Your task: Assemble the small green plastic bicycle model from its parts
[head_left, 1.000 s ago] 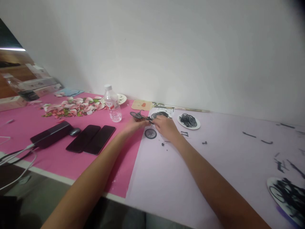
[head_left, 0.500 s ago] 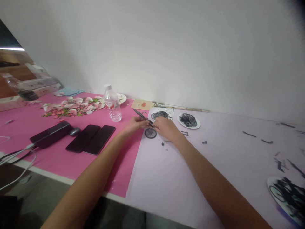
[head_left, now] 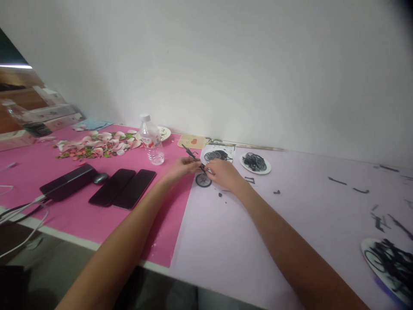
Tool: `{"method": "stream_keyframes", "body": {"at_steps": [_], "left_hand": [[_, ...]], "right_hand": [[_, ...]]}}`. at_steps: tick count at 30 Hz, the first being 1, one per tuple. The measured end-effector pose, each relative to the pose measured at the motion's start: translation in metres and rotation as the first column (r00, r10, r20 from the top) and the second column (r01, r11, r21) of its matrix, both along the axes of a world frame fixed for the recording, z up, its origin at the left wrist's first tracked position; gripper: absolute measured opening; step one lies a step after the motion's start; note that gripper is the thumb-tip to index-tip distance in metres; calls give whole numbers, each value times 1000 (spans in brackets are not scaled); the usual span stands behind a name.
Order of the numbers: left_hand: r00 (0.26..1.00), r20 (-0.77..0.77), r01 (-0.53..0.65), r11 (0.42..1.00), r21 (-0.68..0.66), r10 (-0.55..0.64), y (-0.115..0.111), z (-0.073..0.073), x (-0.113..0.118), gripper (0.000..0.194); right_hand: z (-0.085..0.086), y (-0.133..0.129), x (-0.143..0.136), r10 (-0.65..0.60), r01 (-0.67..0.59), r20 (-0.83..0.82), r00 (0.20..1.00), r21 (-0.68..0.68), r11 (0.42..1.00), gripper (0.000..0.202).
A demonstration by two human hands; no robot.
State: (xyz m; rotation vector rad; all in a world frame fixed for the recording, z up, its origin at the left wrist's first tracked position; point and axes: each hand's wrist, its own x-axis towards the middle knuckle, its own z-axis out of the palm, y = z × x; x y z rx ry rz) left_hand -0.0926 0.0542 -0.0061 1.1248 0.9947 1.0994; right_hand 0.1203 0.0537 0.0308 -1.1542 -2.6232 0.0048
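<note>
Still gripping the small bicycle model [head_left: 189, 152] between closed fingertips of the left hand [head_left: 182, 167] and pinching its near end with the right hand [head_left: 223, 173], close by the loose wheel [head_left: 203, 180]. Tilted up more steeply than a second ago, turned nearly edge-on.

I see just one camera here, worn on the person's head and aimed forward and down. It looks along both forearms [head_left: 132, 228] and over the worktop [head_left: 222, 241] to the pale wall [head_left: 258, 77] behind, which fills much of the upper half. The left hand [head_left: 182, 168] and right hand [head_left: 223, 173] sit near mid-picture, small in a wide view, well apart from the lens.
</note>
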Motion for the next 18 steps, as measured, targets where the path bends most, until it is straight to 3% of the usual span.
{"method": "stream_keyframes", "body": {"at_steps": [18], "left_hand": [[998, 34, 58, 998, 30, -59, 4, -5, -1, 40]], "right_hand": [[3, -4, -1, -46, 46, -15, 999, -45, 998, 13]]}}
